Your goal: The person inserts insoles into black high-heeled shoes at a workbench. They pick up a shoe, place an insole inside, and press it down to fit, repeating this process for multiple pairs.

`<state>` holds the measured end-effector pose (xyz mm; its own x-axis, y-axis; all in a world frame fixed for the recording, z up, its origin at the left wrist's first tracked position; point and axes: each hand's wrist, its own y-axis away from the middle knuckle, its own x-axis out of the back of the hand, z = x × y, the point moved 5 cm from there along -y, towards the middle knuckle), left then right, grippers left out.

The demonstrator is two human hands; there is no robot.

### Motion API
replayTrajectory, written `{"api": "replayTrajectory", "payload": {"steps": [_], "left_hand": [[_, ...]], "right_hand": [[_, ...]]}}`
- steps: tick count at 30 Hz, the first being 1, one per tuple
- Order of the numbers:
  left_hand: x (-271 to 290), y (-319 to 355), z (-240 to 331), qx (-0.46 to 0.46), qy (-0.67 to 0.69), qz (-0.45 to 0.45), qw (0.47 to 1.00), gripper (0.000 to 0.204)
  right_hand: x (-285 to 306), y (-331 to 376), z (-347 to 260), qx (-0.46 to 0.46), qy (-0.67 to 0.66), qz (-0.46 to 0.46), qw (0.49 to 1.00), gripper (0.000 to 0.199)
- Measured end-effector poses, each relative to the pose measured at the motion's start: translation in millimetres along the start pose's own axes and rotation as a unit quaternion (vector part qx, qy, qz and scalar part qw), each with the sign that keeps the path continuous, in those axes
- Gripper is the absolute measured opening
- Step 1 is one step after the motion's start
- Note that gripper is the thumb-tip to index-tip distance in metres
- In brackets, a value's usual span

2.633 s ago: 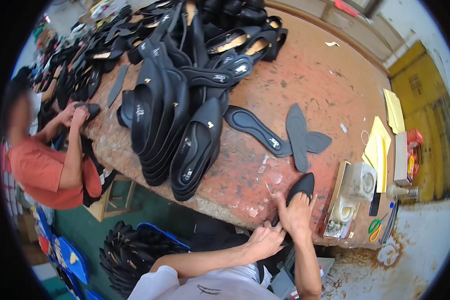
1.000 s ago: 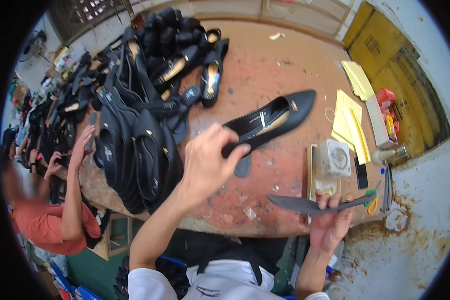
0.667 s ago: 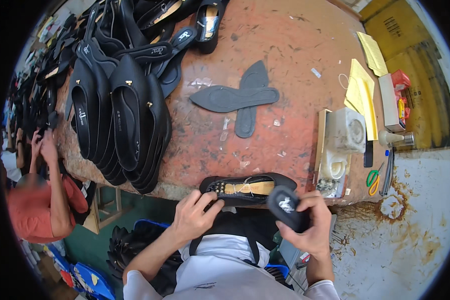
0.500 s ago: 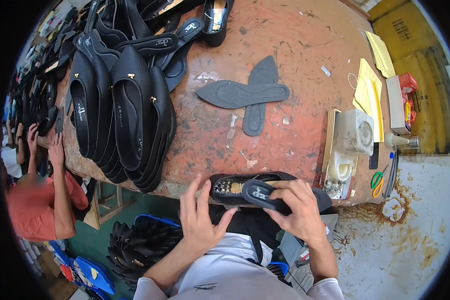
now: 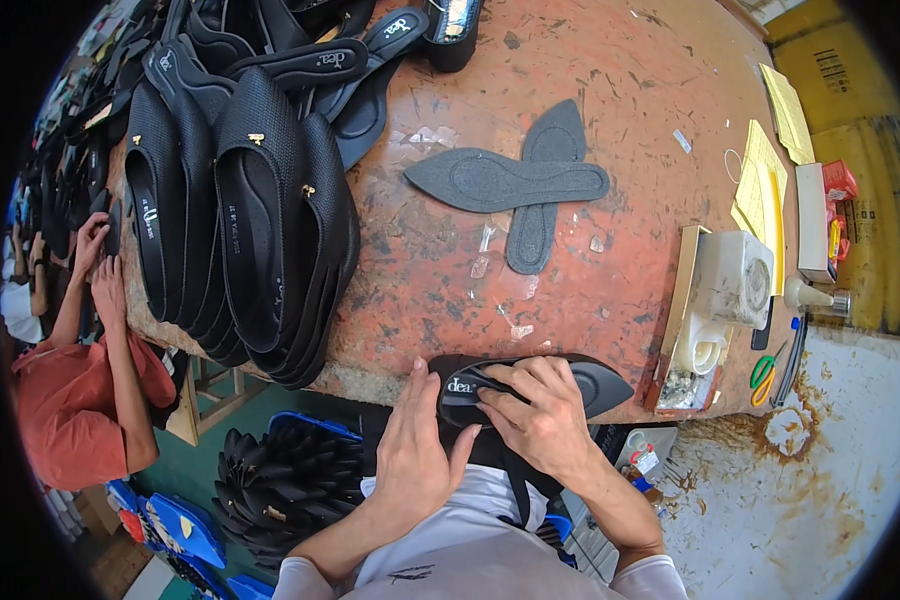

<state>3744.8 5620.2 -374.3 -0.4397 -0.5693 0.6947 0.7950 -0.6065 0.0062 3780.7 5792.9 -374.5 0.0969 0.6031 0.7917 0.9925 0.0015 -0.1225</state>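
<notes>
A black pointed shoe lies at the table's front edge, partly hidden by my hands. My left hand cups its heel end, fingers together along the left end and thumb at the near side. A black padded insole lies at the shoe, its heel part at the shoe's heel and its pointed end showing to the right. My right hand grips the insole's middle with bent fingers. Beyond them, two grey pointed insoles lie crossed on the table.
Stacked black shoes stand at left, with loose insoles behind. At right are a white container, scissors, yellow paper sheets and a small box. A co-worker in red works at far left. Black pieces fill a floor bin.
My right hand has moved left, bringing the insole's heel part down into the shoe's heel. My left hand has moved right and now touches the heel. The view has shifted slightly.
</notes>
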Motion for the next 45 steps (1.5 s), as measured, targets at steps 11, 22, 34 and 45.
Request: {"api": "replayTrajectory", "payload": {"steps": [11,22,34,45], "left_hand": [[-1.7,-24.6,15.6,0.005,-0.128,-0.111,0.986,0.056],[-12.6,-27.4,18.7,0.000,-0.231,-0.134,0.964,0.058],[-10.5,-31.0,18.9,-0.066,-0.153,-0.146,0.975,0.049],[-92.7,-18.9,11.9,-0.146,-0.100,-0.171,0.969,0.059]], "right_hand": [[-3.1,-2.5,-1.2,-0.016,0.014,-0.021,1.000,0.024],[42.9,21.5,10.1,-0.297,0.196,-0.007,0.935,0.059],[29.0,14.2,30.4,-0.235,0.155,-0.021,0.959,0.051],[18.8,55.9,-44.2,-0.168,0.140,-0.107,0.970,0.100]]}}
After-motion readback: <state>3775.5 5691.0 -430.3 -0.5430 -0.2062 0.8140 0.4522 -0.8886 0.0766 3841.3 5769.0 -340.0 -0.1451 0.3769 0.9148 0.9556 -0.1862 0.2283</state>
